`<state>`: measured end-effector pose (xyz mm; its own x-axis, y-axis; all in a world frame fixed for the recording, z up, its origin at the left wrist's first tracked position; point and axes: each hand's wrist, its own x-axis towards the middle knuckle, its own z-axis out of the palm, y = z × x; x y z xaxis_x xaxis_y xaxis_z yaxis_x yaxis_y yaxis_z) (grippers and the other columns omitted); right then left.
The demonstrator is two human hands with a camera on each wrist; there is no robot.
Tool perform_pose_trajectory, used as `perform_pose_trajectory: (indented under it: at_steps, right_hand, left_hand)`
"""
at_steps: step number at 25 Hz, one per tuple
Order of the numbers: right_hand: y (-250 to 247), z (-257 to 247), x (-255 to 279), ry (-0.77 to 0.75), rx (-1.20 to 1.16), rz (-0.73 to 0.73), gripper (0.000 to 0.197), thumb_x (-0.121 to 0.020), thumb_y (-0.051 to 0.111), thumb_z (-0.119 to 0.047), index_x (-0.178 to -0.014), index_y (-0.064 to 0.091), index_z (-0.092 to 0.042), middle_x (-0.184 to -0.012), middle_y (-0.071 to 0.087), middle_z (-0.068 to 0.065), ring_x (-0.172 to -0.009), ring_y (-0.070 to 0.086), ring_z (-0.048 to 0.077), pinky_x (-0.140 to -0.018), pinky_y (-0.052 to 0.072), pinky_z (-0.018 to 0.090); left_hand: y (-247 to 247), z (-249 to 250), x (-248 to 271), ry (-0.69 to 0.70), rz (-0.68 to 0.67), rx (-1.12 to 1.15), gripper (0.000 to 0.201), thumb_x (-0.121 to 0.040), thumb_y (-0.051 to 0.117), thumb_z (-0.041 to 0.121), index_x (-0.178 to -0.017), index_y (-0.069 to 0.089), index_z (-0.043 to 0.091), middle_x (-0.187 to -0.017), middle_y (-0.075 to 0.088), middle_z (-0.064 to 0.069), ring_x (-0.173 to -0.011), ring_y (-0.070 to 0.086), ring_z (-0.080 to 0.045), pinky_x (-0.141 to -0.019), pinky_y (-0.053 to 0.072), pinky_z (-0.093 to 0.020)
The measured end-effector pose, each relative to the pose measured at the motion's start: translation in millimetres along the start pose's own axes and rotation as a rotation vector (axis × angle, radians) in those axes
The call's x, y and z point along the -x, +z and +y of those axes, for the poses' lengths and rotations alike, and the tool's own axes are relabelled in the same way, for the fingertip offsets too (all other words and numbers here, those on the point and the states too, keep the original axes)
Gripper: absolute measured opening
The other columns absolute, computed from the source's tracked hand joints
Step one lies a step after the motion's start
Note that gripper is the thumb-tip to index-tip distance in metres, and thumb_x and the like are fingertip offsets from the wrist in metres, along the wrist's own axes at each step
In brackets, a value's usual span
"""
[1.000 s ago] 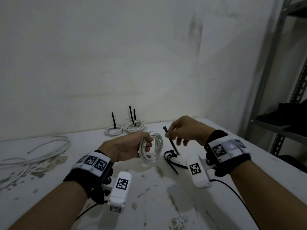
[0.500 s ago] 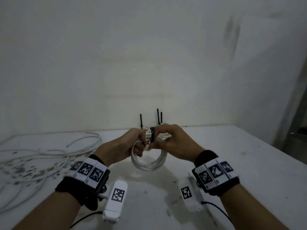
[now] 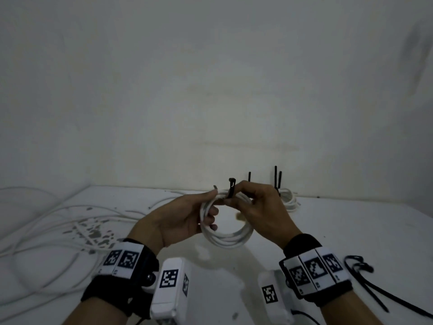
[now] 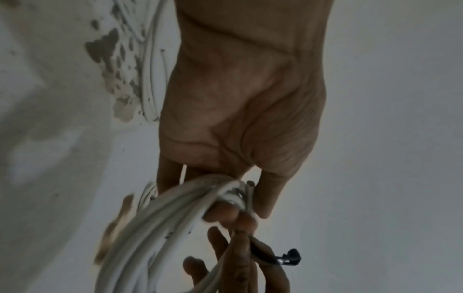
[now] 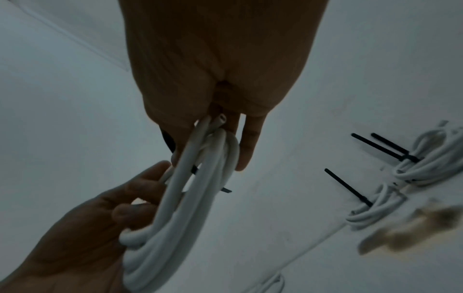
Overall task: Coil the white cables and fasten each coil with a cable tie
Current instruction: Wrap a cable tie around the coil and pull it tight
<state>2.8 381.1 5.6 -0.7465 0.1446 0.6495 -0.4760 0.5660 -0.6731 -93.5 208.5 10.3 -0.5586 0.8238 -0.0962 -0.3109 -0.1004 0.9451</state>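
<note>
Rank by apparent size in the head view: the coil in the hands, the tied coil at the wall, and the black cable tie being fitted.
1. Held coil, largest, though nearest the camera.
2. Tied coil at the wall.
3. Black cable tie, only partly visible above the fingers.

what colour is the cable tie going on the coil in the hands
Black; the cable tie stands out against the white coil, clearest in the head view.

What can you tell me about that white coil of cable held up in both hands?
The white coil is smooth, round cable wound into several loops, held upright above the table. The left hand grips its left side, the right hand pinches its top together with a black cable tie. One cut end shows near the right fingers.
</note>
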Motion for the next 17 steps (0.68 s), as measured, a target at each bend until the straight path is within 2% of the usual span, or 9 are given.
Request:
perform_pose_trajectory:
  at_steps: [1, 3, 5, 7, 8, 10, 13, 14, 17]
  right_hand:
    - [3, -2, -4, -0.001, -0.009, -0.012, 0.005, -0.083, 0.077, -0.007, -0.081, 0.073, -0.006, -0.08, 0.073, 0.002, -0.078, 0.066, 0.014, -0.069, 0.055, 0.032]
    - [6, -3, -11, 0.01, -0.018, -0.029, 0.005, -0.082, 0.079, -0.008, -0.085, 0.075, -0.009, -0.092, 0.074, -0.003, -0.092, 0.068, 0.009, -0.08, 0.057, 0.032]
    - [7, -3, -17, -0.012, 0.115, -0.033, 0.008, -0.079, 0.082, -0.016, -0.086, 0.076, -0.017, -0.108, 0.072, -0.008, -0.104, 0.063, 0.005, -0.088, 0.05, 0.023]
    - [9, -5, -22, -0.037, 0.318, -0.042, 0.009, -0.079, 0.082, -0.026, -0.086, 0.076, -0.026, -0.116, 0.064, -0.012, -0.109, 0.054, 0.0, -0.086, 0.037, 0.007]
    - [9, -6, -24, -0.056, 0.39, -0.046, 0.009, -0.08, 0.081, -0.029, -0.087, 0.076, -0.029, -0.117, 0.061, -0.013, -0.111, 0.049, 0.003, -0.085, 0.033, 0.004]
    - [9, -9, -27, -0.109, 0.436, -0.056, 0.008, -0.082, 0.079, -0.031, -0.089, 0.075, -0.03, -0.116, 0.06, -0.014, -0.113, 0.045, 0.007, -0.086, 0.031, 0.006]
    - [7, -15, -28, -0.173, 0.489, -0.12, 0.009, -0.083, 0.078, -0.032, -0.089, 0.074, -0.026, -0.105, 0.066, -0.014, -0.104, 0.048, 0.01, -0.082, 0.038, 0.018]
    - [6, -15, -28, -0.162, 0.482, -0.115, 0.009, -0.083, 0.077, -0.032, -0.089, 0.074, -0.025, -0.101, 0.068, -0.014, -0.1, 0.049, 0.008, -0.08, 0.038, 0.018]
    - [1, -16, -30, -0.041, 0.318, 0.024, 0.008, -0.087, 0.074, -0.03, -0.084, 0.072, -0.022, -0.084, 0.07, -0.013, -0.088, 0.058, 0.002, -0.07, 0.037, 0.01]
  left_hand:
    - [0, 1, -1, 0.035, 0.02, 0.065, 0.028, -0.086, 0.061, 0.027, -0.103, 0.066, 0.005, -0.059, 0.048, 0.0, -0.045, 0.04, -0.011, -0.054, 0.046, -0.028]
    - [4, 3, -5, 0.098, 0.085, 0.14, 0.015, -0.085, 0.061, 0.024, -0.091, 0.064, 0.01, -0.056, 0.041, 0.004, -0.041, 0.03, -0.007, -0.045, 0.037, -0.021]
    - [7, 5, -11, 0.166, 0.146, 0.135, 0.013, -0.092, 0.058, 0.021, -0.095, 0.066, 0.011, -0.055, 0.039, 0.005, -0.04, 0.027, -0.005, -0.042, 0.033, -0.019]
    - [7, 8, -18, 0.223, 0.214, 0.086, 0.018, -0.098, 0.053, 0.019, -0.101, 0.067, 0.009, -0.054, 0.037, 0.006, -0.04, 0.026, -0.005, -0.042, 0.031, -0.019]
    - [7, 9, -21, 0.243, 0.241, 0.074, 0.018, -0.098, 0.052, 0.019, -0.101, 0.066, 0.008, -0.054, 0.037, 0.006, -0.04, 0.027, -0.005, -0.042, 0.031, -0.019]
    - [7, 9, -27, 0.269, 0.284, 0.06, 0.019, -0.098, 0.053, 0.019, -0.1, 0.068, 0.007, -0.056, 0.038, 0.004, -0.044, 0.03, -0.007, -0.043, 0.033, -0.02]
    - [7, 2, -31, 0.271, 0.307, 0.001, 0.02, -0.096, 0.056, 0.017, -0.081, 0.069, 0.012, -0.06, 0.037, 0.001, -0.047, 0.033, -0.008, -0.046, 0.035, -0.023]
    - [7, 0, -32, 0.271, 0.298, -0.017, 0.021, -0.095, 0.057, 0.017, -0.078, 0.069, 0.014, -0.062, 0.035, 0.001, -0.047, 0.031, -0.009, -0.047, 0.033, -0.024]
    - [7, -2, -32, 0.292, 0.275, -0.109, 0.02, -0.098, 0.056, 0.02, -0.093, 0.074, 0.014, -0.059, 0.03, 0.005, -0.047, 0.025, -0.009, -0.047, 0.029, -0.023]
